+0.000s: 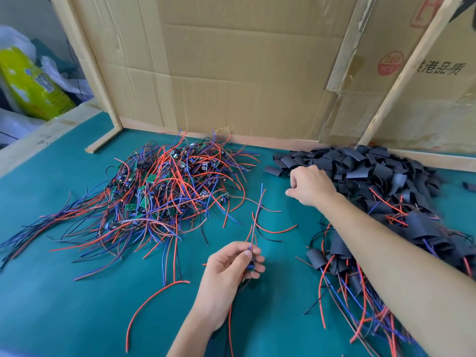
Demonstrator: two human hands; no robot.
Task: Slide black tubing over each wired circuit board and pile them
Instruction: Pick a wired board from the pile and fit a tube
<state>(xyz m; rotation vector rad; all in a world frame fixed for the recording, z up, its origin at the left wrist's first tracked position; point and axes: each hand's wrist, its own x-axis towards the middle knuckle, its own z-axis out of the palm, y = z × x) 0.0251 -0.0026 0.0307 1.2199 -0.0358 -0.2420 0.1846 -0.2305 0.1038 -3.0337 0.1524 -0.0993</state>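
My left hand (pixel 231 264) pinches a wired circuit board (pixel 250 265) at the table's front middle; its red and blue wires (pixel 258 210) stick up and away from the fingers. My right hand (pixel 307 185) reaches into the near left edge of a heap of loose black tubing pieces (pixel 365 163) at the back right, fingers curled down into it; whether it grips a piece is hidden. A tangled pile of bare wired boards (pixel 164 186) lies at the back left. Sleeved boards (pixel 342 251) are piled at the right, under my right forearm.
The green table mat (pixel 77 305) runs under everything. Cardboard sheets (pixel 231 73) on wooden battens wall off the back. A yellow-green bag (pixel 28 83) and plastic bags sit beyond the left edge. One stray tubing piece (pixel 468 186) lies at the far right.
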